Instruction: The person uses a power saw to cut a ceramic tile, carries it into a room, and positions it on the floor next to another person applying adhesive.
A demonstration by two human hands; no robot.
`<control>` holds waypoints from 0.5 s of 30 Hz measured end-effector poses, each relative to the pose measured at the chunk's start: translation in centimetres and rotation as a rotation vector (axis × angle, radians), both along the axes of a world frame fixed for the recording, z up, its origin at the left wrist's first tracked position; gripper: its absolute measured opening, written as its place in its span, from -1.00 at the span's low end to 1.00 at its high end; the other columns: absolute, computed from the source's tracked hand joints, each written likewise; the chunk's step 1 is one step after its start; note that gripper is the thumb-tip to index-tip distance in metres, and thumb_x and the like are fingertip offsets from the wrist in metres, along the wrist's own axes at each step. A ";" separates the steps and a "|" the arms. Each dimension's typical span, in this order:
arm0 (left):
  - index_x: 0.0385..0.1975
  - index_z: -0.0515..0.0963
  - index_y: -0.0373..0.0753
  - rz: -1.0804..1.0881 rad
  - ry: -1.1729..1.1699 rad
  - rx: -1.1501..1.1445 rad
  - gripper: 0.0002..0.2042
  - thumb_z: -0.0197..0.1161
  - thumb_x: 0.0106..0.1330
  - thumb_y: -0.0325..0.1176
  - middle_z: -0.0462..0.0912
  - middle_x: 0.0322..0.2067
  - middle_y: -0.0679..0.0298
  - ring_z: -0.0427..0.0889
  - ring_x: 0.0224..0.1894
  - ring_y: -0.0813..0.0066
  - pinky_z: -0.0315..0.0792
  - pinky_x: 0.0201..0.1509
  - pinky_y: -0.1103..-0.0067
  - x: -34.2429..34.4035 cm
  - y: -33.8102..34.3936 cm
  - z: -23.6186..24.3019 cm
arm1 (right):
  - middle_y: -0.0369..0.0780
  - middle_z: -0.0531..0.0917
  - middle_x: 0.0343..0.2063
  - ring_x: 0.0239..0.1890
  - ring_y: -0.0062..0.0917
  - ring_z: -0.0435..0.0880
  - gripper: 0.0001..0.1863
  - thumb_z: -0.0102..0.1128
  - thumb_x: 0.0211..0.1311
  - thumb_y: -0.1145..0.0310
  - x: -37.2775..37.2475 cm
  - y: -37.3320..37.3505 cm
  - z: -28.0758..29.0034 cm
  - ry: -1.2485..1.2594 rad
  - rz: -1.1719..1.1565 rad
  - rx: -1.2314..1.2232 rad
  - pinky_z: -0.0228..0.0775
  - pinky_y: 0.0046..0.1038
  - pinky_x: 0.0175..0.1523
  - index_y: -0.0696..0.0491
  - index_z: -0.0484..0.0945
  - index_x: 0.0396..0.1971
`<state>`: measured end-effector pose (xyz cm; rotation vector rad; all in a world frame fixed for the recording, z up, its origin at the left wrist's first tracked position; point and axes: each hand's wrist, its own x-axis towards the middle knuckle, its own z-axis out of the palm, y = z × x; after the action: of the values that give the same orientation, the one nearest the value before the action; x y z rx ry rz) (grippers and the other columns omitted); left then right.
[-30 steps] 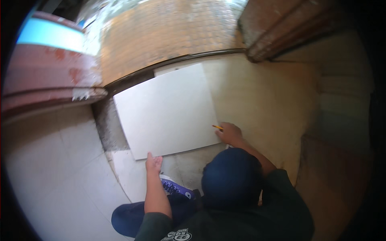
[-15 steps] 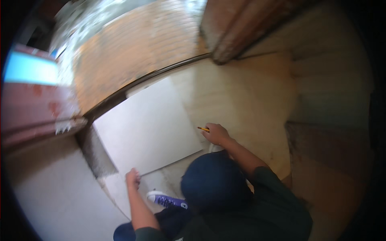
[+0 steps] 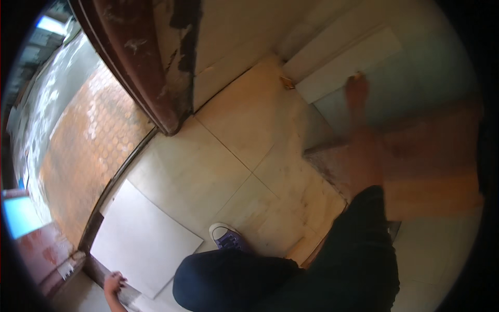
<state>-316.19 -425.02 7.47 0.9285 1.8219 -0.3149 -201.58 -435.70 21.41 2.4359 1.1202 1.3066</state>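
A large white square tile lies at the lower left, beside the dark threshold strip. My left hand is at its near left edge, fingers loosely bent and apart, with nothing seen in them. Far to the right, my right hand stretches out over a pale ledge, next to a light flat panel. Motion smears its fingers; a small yellowish spot shows at their tips, too blurred to name.
A brown door frame stands beyond the cream tiled floor. Past the threshold lies wet orange paving. A reddish-brown block or step is under my right forearm. My purple shoe rests beside the white tile.
The view has swung right. My right hand, which held a yellow pencil beside the white tile, has reached far right to the ledge. My left hand stays by the tile, its fingers looser.
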 end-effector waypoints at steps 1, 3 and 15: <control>0.03 0.54 -0.34 -0.032 0.033 0.059 -0.70 0.10 0.39 -0.35 0.73 -0.39 0.14 0.70 -0.45 0.26 0.52 -0.52 0.46 -0.7 0.9 1.7 | -0.20 0.61 -0.36 -0.26 -0.39 0.57 -0.75 0.07 0.46 0.27 1.6 1.1 1.7 -0.003 -0.239 -0.195 0.40 -0.24 -0.07 0.08 0.56 -0.40; -0.16 0.59 -0.30 -0.143 0.033 0.047 -0.76 0.09 0.39 -0.28 0.73 -0.42 0.16 0.69 -0.52 0.31 0.50 -0.54 0.44 2.1 2.4 1.0 | -0.27 0.58 -0.40 -0.30 -0.53 0.53 -0.71 0.05 0.50 0.23 11.1 -1.2 10.1 0.052 -0.440 -0.380 0.38 -0.31 -0.16 0.02 0.52 -0.45; 0.01 0.57 -0.25 -0.124 0.293 0.116 -0.68 0.14 0.44 -0.17 0.71 -0.43 0.22 0.64 -0.62 0.44 0.39 -0.66 0.50 12.5 5.5 10.6 | -0.11 0.66 -0.03 -0.01 -0.29 0.69 -0.54 0.16 0.38 0.07 23.1 0.5 16.2 -0.075 -0.429 -0.235 0.58 -0.19 0.04 0.12 0.55 0.07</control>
<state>-303.69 -419.55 18.10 1.1262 2.0709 -0.4451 -178.51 -435.19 37.62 2.2629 0.6389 1.0557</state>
